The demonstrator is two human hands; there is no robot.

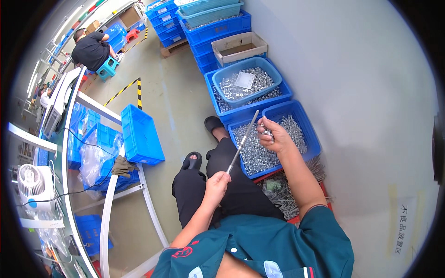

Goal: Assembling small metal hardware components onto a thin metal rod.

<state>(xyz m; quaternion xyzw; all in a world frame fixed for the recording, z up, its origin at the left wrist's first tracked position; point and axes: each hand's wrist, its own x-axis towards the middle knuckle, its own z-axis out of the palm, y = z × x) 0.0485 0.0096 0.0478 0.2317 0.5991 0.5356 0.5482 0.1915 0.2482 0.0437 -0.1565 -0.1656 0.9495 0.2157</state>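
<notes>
My left hand is closed around the lower end of a slim metal rod, which slants up and away to the right. Several small silver metal fittings are gathered in my right hand, its fingers curled around them close to the rod's upper part. I cannot tell whether any fitting touches the rod. Beneath my right hand is a blue bin filled with similar small silver pieces. A second heap of thin metal rods lies beside my right forearm, partly hidden by it.
Beyond the bin, a light-blue basket of silver parts sits in another blue bin. An off-white box and stacked blue crates stand farther back. On the left are a white metal frame, an upright blue crate and a white fan. A person sits far off.
</notes>
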